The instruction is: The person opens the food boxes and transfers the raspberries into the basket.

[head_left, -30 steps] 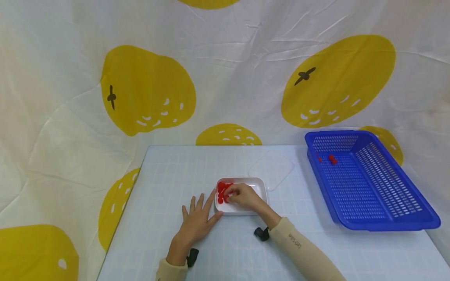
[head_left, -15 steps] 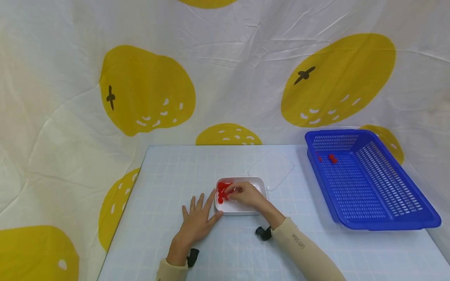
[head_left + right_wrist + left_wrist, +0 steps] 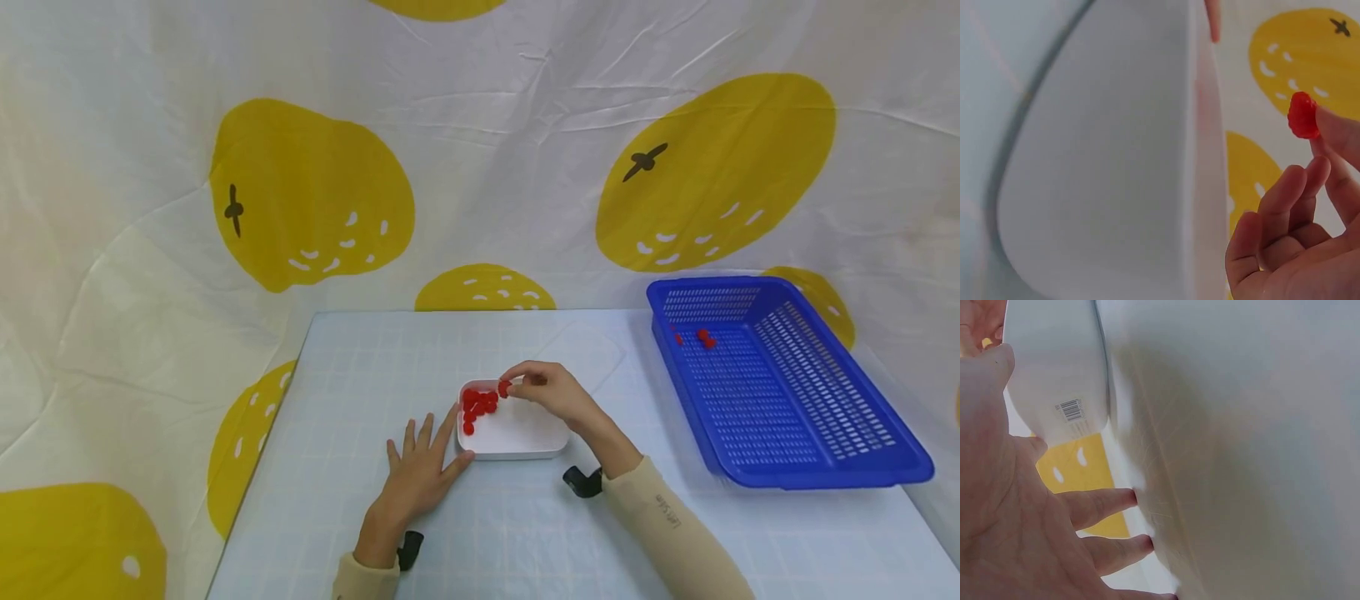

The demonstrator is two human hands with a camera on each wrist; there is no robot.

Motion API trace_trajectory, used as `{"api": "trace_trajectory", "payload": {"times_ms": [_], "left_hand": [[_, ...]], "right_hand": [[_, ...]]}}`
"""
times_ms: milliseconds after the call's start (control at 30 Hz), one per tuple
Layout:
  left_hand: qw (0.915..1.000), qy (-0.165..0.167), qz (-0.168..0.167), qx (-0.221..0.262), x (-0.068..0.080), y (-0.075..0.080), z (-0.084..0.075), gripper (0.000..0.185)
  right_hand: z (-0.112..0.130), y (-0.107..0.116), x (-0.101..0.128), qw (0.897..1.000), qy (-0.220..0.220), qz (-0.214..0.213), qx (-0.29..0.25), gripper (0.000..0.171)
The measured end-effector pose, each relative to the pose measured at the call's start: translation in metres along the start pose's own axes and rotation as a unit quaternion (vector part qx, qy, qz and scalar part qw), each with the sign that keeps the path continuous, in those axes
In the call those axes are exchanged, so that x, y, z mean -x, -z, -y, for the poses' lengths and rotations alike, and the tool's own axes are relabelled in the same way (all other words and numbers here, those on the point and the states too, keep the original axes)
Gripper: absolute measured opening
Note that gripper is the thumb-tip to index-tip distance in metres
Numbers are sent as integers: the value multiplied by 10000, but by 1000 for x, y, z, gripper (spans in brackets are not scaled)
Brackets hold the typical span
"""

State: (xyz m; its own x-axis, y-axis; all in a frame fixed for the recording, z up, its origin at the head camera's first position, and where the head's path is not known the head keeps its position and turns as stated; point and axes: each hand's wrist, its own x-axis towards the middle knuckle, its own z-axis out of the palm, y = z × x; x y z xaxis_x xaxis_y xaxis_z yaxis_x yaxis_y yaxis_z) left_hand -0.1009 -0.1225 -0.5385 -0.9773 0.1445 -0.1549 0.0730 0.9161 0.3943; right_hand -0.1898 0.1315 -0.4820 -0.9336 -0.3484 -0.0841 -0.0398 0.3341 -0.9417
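A: You are pinching one bumpy red piece [image 3: 1302, 116] in your right hand [image 3: 557, 390], thumb against index finger, with the other fingers bending toward the palm. In the head view you are holding it over the far edge of the white tray [image 3: 525, 435]; the right wrist view is showing it apart from the tray.

B: And your left hand [image 3: 422, 475] is spreading its fingers wide. Your thumb is touching the tray near its near left corner, your index finger is touching its left edge, and the others are resting on the surface [image 3: 300, 492].

A: More red pieces [image 3: 478, 402] are clustering in the tray's far left corner and trailing along its left edge. The tray is lying well in from the surface's far and left edges.

B: Toward the far edge, a clear flat sheet [image 3: 588, 354] is lying partly hidden behind your right hand.

A: A blue basket [image 3: 757, 400] is covering the surface's far right corner, with a few red bits [image 3: 705, 337] lying near its own far left corner.

B: Behind the far edge, a white cloth [image 3: 502, 183] with yellow shapes is hanging.
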Motion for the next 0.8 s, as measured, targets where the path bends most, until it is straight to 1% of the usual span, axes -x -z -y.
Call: {"api": "trace_trajectory", "payload": {"times_ms": [167, 433, 667, 800], "left_hand": [[10000, 0, -27, 34, 1, -1, 0, 84], [10000, -32, -53, 76, 0, -2, 1, 83], [9999, -82, -98, 90, 1, -3, 2, 83], [9998, -97, -118, 113, 1, -2, 2, 83]], "right_hand": [[7, 24, 3, 9996, -124, -251, -88, 20], [18, 76, 10, 9974, -115, -667, -234, 28], [32, 121, 25, 9956, 4, -898, -273, 34], [38, 145, 36, 9942, -2, -1049, -250, 34]]}}
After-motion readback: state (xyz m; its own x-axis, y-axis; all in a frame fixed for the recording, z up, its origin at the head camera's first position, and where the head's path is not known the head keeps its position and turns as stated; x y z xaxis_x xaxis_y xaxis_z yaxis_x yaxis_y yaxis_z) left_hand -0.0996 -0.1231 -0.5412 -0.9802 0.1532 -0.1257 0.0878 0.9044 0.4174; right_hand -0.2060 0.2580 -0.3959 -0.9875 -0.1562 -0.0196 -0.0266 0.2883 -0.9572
